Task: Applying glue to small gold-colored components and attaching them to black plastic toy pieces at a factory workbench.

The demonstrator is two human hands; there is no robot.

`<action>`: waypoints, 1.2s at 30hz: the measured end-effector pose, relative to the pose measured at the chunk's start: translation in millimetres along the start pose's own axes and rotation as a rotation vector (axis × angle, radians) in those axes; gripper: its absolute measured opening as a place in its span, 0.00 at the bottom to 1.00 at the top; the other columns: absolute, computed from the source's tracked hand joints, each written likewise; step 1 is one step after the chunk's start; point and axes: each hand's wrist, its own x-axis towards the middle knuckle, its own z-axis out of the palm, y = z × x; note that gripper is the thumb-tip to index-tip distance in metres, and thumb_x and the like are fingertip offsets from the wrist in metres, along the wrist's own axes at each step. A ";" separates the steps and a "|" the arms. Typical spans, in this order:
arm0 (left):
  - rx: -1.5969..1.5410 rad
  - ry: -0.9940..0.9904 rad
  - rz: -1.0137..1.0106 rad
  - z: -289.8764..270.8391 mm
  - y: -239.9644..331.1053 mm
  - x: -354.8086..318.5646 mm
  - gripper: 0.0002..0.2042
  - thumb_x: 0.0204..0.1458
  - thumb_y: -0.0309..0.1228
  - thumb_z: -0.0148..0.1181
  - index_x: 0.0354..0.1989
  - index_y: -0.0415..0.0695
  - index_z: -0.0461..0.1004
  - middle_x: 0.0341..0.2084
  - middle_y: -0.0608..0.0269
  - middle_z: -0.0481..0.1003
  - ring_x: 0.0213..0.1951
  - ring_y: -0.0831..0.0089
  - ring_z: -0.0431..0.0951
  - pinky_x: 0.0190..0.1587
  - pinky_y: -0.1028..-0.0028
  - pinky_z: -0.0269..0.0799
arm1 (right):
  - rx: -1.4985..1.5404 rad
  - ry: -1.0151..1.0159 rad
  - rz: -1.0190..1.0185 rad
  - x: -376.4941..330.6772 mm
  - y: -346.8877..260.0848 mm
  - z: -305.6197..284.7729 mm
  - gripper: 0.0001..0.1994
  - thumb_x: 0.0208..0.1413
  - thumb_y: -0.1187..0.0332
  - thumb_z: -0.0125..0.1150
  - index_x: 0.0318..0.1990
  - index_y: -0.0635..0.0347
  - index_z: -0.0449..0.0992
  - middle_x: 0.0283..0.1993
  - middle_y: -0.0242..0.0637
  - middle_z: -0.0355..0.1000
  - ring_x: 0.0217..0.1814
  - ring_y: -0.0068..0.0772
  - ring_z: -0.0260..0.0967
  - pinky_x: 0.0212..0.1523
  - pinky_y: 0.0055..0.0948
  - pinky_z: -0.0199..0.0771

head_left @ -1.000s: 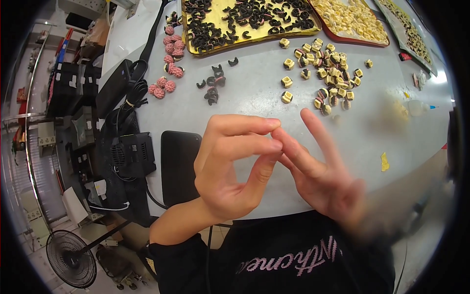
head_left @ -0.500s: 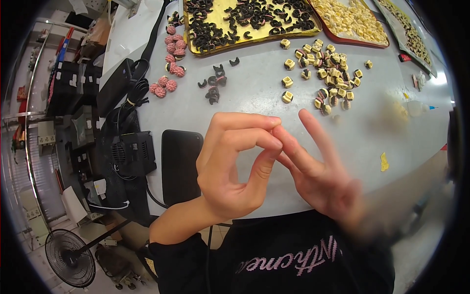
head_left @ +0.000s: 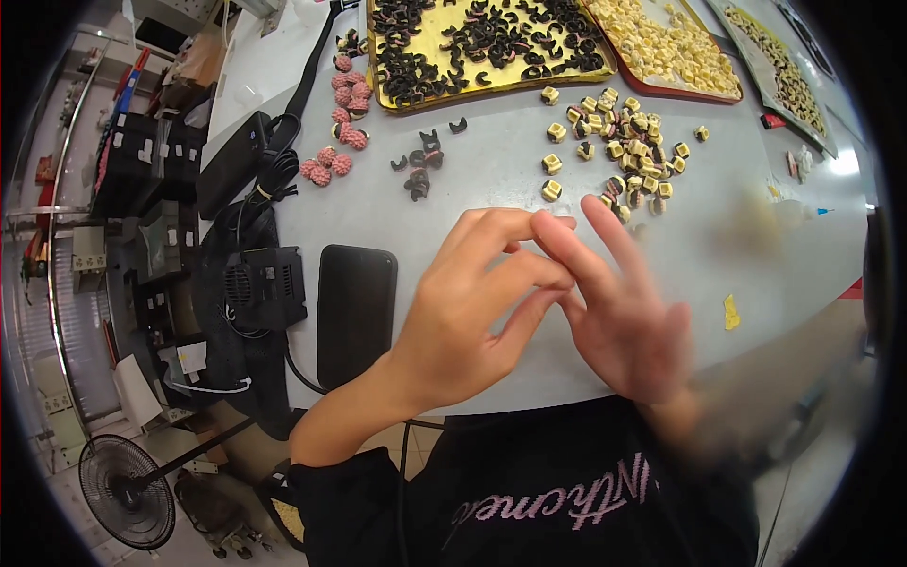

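Mid-frame, left hand [head_left: 463,302] and right hand [head_left: 619,326] meet fingertip to fingertip; I can't tell whether anything's pinched. A slack grip could drop whatever's hidden there onto the bench [head_left: 501,156].

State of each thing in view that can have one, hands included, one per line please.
Left hand: fingers bent, tips meeting the right hand's; any held piece hidden.
Right hand: fingertips at the left's, one finger raised apart.
Yellow-lined tray: loaded with black curved pieces.
Red tray: filled with cream pieces.
Pink bumpy pieces: loosely clustered.
Cream-and-black pieces: loosely heaped.
Fan: upright; spinning, cannot tell.
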 end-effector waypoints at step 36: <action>0.335 1.153 -0.805 82.1 79.6 -341.5 0.17 0.60 0.37 0.39 0.40 0.34 0.68 0.37 0.53 0.73 0.40 0.65 0.72 0.48 0.70 0.64 | -1.275 -0.636 -0.071 -72.4 31.1 44.4 0.13 0.45 0.77 0.59 0.41 0.63 0.71 0.43 0.39 0.69 0.36 0.38 0.71 0.34 0.30 0.74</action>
